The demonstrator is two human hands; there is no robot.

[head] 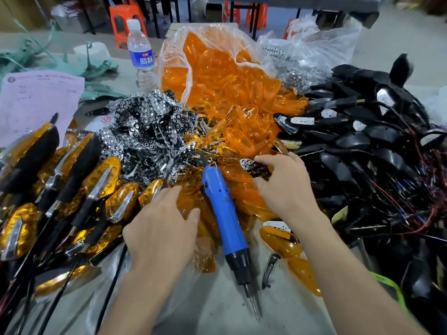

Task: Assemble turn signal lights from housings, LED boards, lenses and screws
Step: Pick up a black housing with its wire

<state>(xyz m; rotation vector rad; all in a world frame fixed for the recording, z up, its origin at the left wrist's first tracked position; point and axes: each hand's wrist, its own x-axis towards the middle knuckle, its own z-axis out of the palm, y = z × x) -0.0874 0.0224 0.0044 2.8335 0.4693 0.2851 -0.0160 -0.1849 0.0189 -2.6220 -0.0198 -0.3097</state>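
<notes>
The right grip is curled round a small black housing with a chrome studded insert, just right of the rear end of the blue screwdriver. The left grip is wide, with fingers spread flat on loose amber lenses just left of the screwdriver. The screwdriver lies on the desk with its tip toward the person. Behind it, an open plastic bag spills more lenses. Chrome reflectors are heaped behind and to its left. Wired housings pile to its right, and finished lights lie to its left.
</notes>
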